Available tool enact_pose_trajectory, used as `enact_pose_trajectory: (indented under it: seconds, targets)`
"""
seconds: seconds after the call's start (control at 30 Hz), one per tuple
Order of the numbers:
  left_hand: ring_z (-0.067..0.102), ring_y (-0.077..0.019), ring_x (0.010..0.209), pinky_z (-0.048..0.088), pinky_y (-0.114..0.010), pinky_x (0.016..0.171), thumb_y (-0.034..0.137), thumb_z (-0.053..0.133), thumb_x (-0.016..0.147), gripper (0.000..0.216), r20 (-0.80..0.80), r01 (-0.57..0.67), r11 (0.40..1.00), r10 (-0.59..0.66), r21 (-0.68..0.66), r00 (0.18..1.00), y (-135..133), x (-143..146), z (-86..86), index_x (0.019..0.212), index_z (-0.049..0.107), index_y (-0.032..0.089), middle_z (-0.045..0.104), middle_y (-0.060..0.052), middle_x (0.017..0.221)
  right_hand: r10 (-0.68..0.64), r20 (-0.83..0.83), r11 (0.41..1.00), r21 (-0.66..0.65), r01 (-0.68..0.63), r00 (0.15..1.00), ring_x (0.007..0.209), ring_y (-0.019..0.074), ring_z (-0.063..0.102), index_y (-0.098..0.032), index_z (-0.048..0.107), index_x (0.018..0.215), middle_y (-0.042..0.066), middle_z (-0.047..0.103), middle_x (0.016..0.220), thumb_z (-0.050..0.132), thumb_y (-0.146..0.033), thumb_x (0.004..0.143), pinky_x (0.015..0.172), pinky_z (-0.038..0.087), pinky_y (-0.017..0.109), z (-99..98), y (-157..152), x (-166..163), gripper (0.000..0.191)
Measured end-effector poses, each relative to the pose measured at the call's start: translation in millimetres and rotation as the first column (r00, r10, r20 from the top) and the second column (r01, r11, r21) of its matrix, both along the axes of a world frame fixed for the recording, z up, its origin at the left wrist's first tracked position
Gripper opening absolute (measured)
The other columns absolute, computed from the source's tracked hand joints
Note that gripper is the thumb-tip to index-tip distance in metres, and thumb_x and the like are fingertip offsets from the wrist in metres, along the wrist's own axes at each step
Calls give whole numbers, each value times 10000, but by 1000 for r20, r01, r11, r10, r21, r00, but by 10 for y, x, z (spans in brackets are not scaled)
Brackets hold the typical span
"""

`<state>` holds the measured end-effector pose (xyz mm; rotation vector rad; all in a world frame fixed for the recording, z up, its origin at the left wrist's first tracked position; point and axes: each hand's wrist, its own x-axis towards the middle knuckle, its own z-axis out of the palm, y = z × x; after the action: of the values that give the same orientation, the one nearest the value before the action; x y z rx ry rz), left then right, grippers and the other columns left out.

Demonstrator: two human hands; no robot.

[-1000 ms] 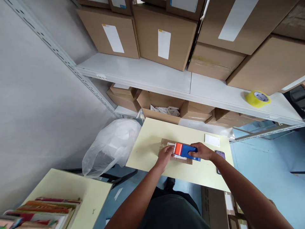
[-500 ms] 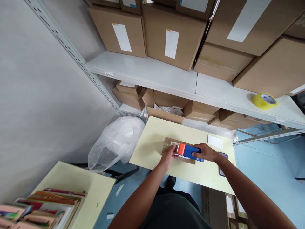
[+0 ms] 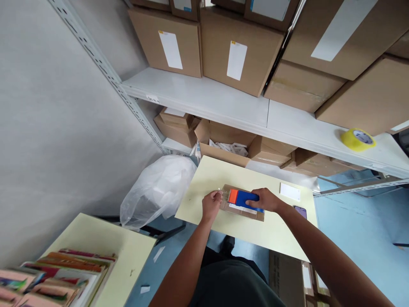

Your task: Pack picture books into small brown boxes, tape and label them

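While clasping tape dispenser (image 3: 244, 198) on cardboard parcel (image 3: 252, 213) in right hand (image 3: 266, 199), midway between table (image 3: 204, 179) edges, pinches left hand (image 3: 211, 204) shut beside parcel's left end.

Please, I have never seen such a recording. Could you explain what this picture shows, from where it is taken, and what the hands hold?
There is no machine here: both bare arms belong to one person. The camera sits on that person's head and looks forward and down, so the arms reach in from below. On the pale yellow table lies a flat brown parcel. The right hand grips a blue and orange tape dispenser resting on the parcel. The left hand sits at the parcel's left edge, fingers curled; whether it pinches anything is unclear. A white card and a phone also lie on the table. Behind, a shelf holds cardboard boxes and a yellow tape roll.
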<state>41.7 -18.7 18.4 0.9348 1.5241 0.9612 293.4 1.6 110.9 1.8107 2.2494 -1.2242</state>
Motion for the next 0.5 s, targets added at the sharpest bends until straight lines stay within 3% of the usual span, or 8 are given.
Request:
enact_pose_trajectory:
  seconds: [0.17, 0.33, 0.5]
  targets:
    - [667, -176, 694, 501, -265, 657, 411, 514, 878, 330, -149, 17, 999, -9, 51, 989, 28, -36, -101, 878, 773, 207, 738, -27, 753, -11, 110, 1000, 0, 11, 994, 754, 205, 671, -224, 668, 779, 37, 732, 797, 659, -583, 827, 656, 444, 281, 97, 2, -206, 362]
    - [671, -172, 696, 485, -249, 641, 388, 482, 904, 346, -248, 19, 999, -8, 45, 969, 18, -37, -162, 925, 785, 221, 743, -14, 731, 7, 237, 1000, -20, -3, 971, 796, 216, 686, -221, 674, 784, 50, 748, 834, 648, -591, 842, 665, 445, 275, 168, 34, -357, 375]
    - [689, -177, 719, 477, -248, 656, 380, 481, 909, 354, -254, 38, 999, -41, -14, 966, 47, -17, -210, 855, 791, 220, 734, -2, 697, 39, 266, 999, -12, -38, 963, 841, 220, 692, -221, 702, 829, 51, 757, 861, 644, -592, 849, 686, 441, 271, 132, 74, -389, 377]
